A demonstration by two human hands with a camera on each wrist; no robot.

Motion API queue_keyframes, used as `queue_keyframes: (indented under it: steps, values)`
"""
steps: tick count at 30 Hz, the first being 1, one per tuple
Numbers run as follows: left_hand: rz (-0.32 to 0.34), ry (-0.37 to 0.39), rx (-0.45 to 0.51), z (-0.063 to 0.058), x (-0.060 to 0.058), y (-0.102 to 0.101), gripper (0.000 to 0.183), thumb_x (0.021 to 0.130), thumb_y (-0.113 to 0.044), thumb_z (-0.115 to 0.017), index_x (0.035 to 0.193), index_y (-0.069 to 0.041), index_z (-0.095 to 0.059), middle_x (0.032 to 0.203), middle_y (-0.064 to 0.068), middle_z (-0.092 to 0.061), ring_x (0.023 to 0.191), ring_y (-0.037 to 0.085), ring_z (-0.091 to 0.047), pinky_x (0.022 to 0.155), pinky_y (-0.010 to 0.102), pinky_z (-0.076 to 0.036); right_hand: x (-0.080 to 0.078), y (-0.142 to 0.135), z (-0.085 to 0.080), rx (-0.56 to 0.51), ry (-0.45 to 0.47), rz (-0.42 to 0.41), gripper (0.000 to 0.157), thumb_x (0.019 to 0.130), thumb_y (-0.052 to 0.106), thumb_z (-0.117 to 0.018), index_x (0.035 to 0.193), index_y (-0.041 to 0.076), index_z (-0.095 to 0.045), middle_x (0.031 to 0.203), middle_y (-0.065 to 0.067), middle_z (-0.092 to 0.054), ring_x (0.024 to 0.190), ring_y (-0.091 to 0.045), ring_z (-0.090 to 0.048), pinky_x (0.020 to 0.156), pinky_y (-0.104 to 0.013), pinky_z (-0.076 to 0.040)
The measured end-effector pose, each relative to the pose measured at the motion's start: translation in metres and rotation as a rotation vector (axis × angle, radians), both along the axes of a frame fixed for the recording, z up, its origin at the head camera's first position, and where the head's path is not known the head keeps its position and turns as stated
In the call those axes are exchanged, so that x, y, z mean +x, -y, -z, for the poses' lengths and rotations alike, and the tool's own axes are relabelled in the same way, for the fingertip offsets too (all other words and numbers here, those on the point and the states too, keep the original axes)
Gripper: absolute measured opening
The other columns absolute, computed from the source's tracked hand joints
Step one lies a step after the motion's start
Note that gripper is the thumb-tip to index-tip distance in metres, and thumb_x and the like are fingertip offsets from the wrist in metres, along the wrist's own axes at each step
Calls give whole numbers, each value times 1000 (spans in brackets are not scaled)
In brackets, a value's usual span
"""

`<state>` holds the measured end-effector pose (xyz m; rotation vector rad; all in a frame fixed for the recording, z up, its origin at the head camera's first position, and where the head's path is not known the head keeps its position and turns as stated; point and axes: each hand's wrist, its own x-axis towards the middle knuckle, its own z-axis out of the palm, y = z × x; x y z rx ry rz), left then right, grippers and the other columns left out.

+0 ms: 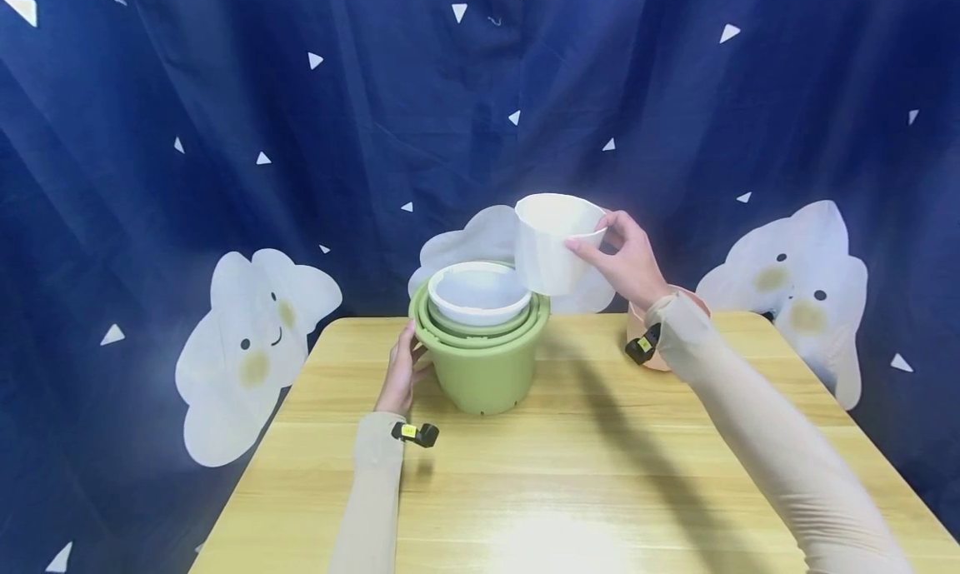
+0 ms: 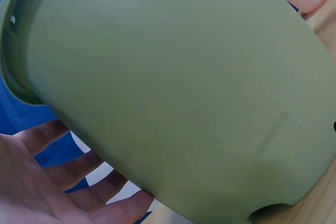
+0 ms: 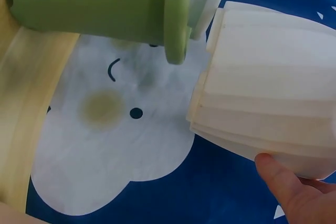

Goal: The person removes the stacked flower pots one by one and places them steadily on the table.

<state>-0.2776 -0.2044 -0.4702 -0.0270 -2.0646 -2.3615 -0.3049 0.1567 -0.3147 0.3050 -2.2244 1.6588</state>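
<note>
A white plastic flower pot (image 1: 543, 262) is held up by my right hand (image 1: 618, 257), which pinches its rim between thumb and fingers. In the right wrist view the thumb (image 3: 275, 174) presses on the held pot's ribbed side. Lower and to its left stands a large green pot (image 1: 483, 378) on the table. Other green pots are nested inside it, with a white pot (image 1: 480, 314) topmost, its rim above theirs. My left hand (image 1: 400, 374) touches the left side of the large green pot; in the left wrist view its extended fingers (image 2: 86, 166) lie against the wall.
A pink pot (image 1: 662, 362) stands at the back right of the wooden table (image 1: 480, 491), partly behind my right wrist. A dark blue curtain (image 1: 420, 82) with white clouds and triangles hangs behind the table's back edge.
</note>
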Motion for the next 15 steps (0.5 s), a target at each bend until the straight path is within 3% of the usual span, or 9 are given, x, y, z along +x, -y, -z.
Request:
queue_keyframes:
  steps: [2,9,15]
  values:
    - [-13,-6,5,6,-5,0,71,93,-71,-42,146,-24,-44,155,9,-41,144,37,-39,113,63,-36,1,-3,1,-3,-10,0,49,78,38,-83,102,12,-48,142,0,-54,127,-23,-58,94,-32,-53]
    - [0,8,21,5,-4,1,66,97,-65,-40,147,-21,-43,156,10,-39,145,37,-36,114,63,-34,2,-13,8,-2,-32,5,50,80,29,-83,103,5,-45,148,-6,-50,134,-31,-52,109,-50,-46]
    - [34,13,6,-2,-1,2,62,102,-56,-33,151,-17,-37,160,13,-32,147,39,-32,115,64,-32,2,-18,15,-22,-16,34,50,79,30,-83,103,6,-45,148,-5,-51,132,-31,-54,106,-50,-47]
